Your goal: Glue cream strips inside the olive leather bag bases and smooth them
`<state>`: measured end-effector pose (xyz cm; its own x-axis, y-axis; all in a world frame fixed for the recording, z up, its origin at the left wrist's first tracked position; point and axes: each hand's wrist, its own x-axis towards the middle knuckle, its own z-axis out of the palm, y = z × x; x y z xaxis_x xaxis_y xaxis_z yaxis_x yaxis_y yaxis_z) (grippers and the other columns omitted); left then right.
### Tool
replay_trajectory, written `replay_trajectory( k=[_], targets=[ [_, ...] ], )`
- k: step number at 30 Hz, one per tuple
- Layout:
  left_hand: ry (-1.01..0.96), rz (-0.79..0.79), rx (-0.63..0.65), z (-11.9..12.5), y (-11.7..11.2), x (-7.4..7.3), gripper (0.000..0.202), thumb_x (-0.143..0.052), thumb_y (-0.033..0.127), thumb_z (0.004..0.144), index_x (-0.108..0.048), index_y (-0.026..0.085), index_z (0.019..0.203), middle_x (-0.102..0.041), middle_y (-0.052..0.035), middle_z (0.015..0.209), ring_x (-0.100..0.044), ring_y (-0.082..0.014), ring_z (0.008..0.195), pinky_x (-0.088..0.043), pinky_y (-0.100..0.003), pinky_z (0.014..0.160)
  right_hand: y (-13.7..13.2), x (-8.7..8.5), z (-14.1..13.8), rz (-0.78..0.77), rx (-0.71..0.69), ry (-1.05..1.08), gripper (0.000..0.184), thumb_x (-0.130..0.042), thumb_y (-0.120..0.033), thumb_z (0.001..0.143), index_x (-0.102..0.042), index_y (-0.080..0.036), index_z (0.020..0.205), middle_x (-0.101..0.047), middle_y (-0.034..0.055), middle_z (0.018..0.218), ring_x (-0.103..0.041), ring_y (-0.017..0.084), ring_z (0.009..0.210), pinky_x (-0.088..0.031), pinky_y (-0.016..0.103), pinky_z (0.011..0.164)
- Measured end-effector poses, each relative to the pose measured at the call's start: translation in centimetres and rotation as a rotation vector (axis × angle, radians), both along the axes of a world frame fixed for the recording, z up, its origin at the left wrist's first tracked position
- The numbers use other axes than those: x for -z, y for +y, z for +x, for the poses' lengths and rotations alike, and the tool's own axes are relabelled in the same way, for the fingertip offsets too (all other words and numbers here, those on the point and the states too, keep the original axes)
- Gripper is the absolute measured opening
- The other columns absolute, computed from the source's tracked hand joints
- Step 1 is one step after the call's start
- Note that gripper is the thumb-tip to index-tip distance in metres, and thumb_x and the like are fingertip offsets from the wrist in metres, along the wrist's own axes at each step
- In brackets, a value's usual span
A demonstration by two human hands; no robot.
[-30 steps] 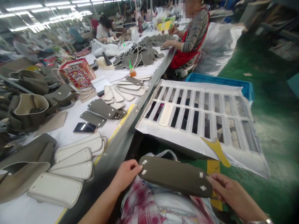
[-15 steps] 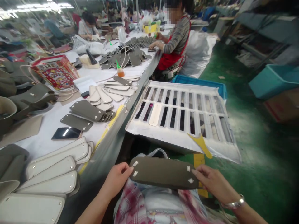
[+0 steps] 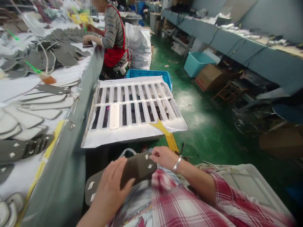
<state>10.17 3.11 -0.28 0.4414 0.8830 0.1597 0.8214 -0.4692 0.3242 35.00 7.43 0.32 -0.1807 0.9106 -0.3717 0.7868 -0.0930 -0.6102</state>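
Observation:
On my lap lies a long olive-grey panel (image 3: 139, 165) with rounded ends and small white tabs near each end. My left hand (image 3: 111, 186) rests flat on its middle with the fingers spread. My right hand (image 3: 163, 157), a bracelet at the wrist, pinches the panel's far end. My sleeve and lap are in red plaid cloth.
A white slatted tray (image 3: 132, 108) holding one pale panel stands in front of my knees. The worktable (image 3: 35, 104) on the left carries several cream and grey panels and a glue bottle (image 3: 40, 74). A person in a red apron (image 3: 112, 37) works further along. Blue bins and boxes stand on the green floor.
The view has swung to the right. The panel has turned, its left end dropping toward my lap. My left hand has gone from pinching its end to lying flat on its middle.

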Motion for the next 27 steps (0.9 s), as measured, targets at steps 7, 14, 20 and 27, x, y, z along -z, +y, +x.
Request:
replay_trajectory(
  k=[7,14,20,27],
  targets=[
    [-0.004,-0.162,0.159,7.7,2.3,2.2,0.080,-0.070,0.046,0.058,-0.039,0.012,0.123,-0.051,-0.0161,0.122,-0.048,-0.0302,0.112,-0.037,-0.047,0.095,-0.1,0.7,0.6,0.021,0.008,0.051,0.018,-0.058,-0.029,0.073,-0.059,-0.016,0.061,-0.056,-0.0023,0.055,-0.045,0.007,0.050,-0.028,0.019,0.048],
    [-0.036,-0.182,0.104,8.4,2.6,1.3,0.070,-0.073,0.040,0.053,-0.045,0.014,0.112,-0.058,-0.0143,0.108,-0.054,-0.0302,0.101,-0.043,-0.046,0.086,0.0,0.9,1.1,0.010,-0.022,0.063,0.019,-0.056,-0.031,0.074,-0.060,-0.016,0.063,-0.058,-0.0011,0.059,-0.047,0.008,0.053,-0.029,0.020,0.050],
    [-0.060,-0.132,0.108,8.7,2.5,1.9,0.072,-0.073,0.036,0.053,-0.043,0.013,0.114,-0.058,-0.0146,0.108,-0.054,-0.0296,0.100,-0.044,-0.046,0.086,0.0,1.2,1.2,0.025,-0.032,0.072,0.016,-0.056,-0.029,0.073,-0.057,-0.017,0.062,-0.057,-0.0018,0.057,-0.047,0.008,0.053,-0.027,0.020,0.049],
    [-0.074,-0.122,0.100,8.5,2.4,2.5,0.070,-0.070,0.035,0.056,-0.043,0.013,0.117,-0.057,-0.0150,0.110,-0.053,-0.0302,0.101,-0.042,-0.047,0.087,0.1,1.0,1.1,0.019,-0.038,0.056,0.012,-0.055,-0.024,0.071,-0.054,-0.017,0.061,-0.055,-0.0026,0.056,-0.046,0.008,0.051,-0.025,0.020,0.049]
  ],
)
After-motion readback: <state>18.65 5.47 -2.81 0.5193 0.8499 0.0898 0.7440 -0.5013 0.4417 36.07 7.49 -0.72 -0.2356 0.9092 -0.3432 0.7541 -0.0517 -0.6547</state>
